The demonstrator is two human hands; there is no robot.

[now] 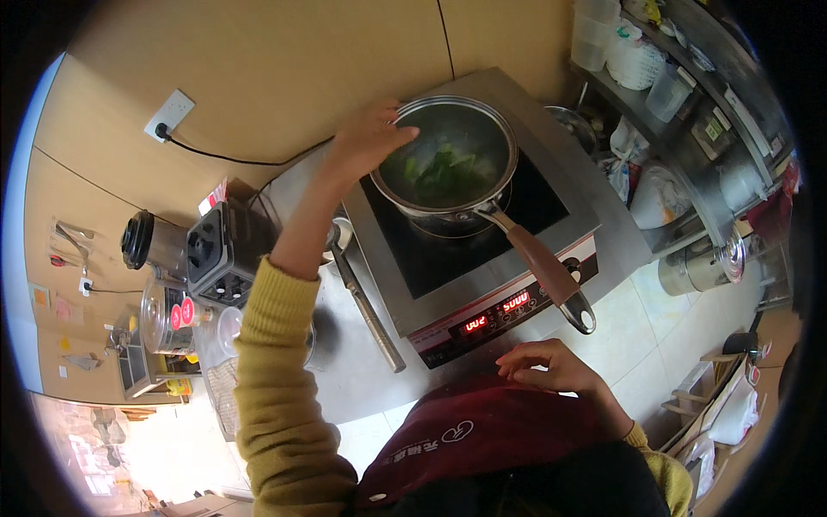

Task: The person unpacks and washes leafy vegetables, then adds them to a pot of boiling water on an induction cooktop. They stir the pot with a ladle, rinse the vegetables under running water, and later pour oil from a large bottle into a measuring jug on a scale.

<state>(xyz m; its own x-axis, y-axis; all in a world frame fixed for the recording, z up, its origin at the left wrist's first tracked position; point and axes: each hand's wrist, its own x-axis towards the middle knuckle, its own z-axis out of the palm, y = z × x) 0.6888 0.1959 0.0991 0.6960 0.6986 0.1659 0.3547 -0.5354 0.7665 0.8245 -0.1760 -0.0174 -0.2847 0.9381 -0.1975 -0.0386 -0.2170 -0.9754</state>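
Note:
A steel saucepan with a brown handle stands on the black glass of an induction cooker. Green leaves lie in liquid inside it. My left hand is at the pan's upper left rim, thumb stretched over the edge; whether its fingers touch the rim or hold anything is unclear. Below the cooker's lit control panel, my right hand hovers in front of the dark red apron, fingers loosely curled, with nothing seen in it. Left of the cooker lies a long-handled metal utensil.
A blender base and a lidded clear container stand at the left. A black cord runs along the wall from a socket. Metal shelving with tubs and bags rises at the right, near a steel pot.

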